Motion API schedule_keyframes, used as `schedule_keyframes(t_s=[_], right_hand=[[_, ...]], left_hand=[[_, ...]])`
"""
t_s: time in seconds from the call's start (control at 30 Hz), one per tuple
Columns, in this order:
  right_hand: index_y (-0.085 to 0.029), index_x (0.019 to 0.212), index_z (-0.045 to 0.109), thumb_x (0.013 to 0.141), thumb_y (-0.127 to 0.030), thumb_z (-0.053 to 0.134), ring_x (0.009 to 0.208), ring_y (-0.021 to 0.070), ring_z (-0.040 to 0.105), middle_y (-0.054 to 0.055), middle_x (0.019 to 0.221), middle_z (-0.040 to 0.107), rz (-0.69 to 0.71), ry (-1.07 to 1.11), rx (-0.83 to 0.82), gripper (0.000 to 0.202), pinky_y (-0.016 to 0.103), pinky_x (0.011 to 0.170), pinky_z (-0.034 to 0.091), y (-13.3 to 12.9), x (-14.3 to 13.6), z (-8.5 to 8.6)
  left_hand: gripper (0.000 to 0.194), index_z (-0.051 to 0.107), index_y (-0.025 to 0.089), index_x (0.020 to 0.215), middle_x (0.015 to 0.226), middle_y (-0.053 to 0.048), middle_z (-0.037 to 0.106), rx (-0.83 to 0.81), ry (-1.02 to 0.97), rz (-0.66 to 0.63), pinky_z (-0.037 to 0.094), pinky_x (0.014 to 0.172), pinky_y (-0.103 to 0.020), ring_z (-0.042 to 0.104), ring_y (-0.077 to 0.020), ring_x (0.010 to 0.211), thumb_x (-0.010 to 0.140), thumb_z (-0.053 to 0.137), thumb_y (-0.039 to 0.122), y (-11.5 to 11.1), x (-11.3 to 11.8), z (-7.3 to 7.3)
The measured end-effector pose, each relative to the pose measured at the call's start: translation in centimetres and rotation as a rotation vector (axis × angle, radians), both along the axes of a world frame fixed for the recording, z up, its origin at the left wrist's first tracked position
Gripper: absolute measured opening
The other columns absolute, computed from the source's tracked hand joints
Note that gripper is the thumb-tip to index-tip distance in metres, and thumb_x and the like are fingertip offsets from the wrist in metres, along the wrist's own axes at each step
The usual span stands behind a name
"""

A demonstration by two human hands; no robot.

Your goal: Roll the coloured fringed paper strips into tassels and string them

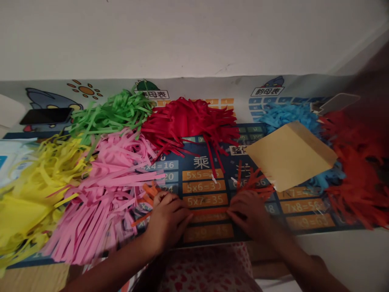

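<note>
A narrow orange paper strip (pixel 209 211) with fringed ends lies low over the printed table mat (pixel 194 239). My left hand (pixel 168 217) is closed on its left part, and orange fringes stick out beyond the fingers. At the other end my right hand (pixel 247 211) pinches the strip, with more orange fringe (pixel 257 182) spreading above the knuckles. The strip's middle shows between both hands. Just left of my left hand lies a pink fringed paper bundle (pixel 109 182). A yellow-tan paper square (pixel 291 156) is up and right of my right hand.
Yellow (pixel 27 207) and green (pixel 115 111) fringed bundles lie left. A red one (pixel 188 121) is at the back middle, a blue one (pixel 291 113) under the tan square, an orange-red one (pixel 358 170) far right. A dark phone (pixel 45 116) and a plastic packet (pixel 15 160) are left.
</note>
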State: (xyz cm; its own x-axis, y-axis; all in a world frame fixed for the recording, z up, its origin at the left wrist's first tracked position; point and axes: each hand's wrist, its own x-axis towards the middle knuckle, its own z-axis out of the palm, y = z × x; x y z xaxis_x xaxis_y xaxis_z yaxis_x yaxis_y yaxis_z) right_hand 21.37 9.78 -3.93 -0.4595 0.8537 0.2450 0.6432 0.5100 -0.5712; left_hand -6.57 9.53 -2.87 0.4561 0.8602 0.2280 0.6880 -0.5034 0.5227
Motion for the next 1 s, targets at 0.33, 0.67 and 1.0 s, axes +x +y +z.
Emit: schedule_keyframes(t_s=[0.33,0.67,1.0], right_hand=[[-0.026,0.085,0.067,0.085,-0.014,0.059,0.089,0.0212,0.055,-0.001,0.088,0.070,0.003,-0.165,0.110,0.014,0.040,0.082,0.028,-0.5,-1.8,1.2],[-0.018,0.091,0.066,0.092,-0.016,0.057,0.093,0.0234,0.054,0.005,0.089,0.069,0.254,-0.510,0.364,0.009,0.041,0.081,0.032,-0.6,-1.8,1.9],[-0.017,0.078,0.064,0.089,-0.013,0.060,0.081,0.0204,0.052,0.003,0.076,0.063,0.330,-0.586,0.430,0.012,0.040,0.079,0.032,0.4,-2.7,1.8]], left_hand=[[0.019,0.067,0.033,0.099,0.088,0.005,0.069,0.173,0.252,-0.129,0.020,0.106,-0.053,0.054,-0.0210,0.093,0.085,0.066,0.019,-0.3,1.9,0.7],[0.010,0.067,0.017,0.087,0.091,-0.003,0.068,0.234,0.424,-0.255,0.014,0.112,-0.060,0.057,-0.0234,0.097,0.091,0.058,0.019,-0.7,3.8,1.0],[0.012,0.069,0.016,0.087,0.080,-0.004,0.068,0.301,0.475,-0.277,0.021,0.106,-0.060,0.060,-0.0238,0.084,0.089,0.060,0.023,-0.5,4.6,-0.1]])
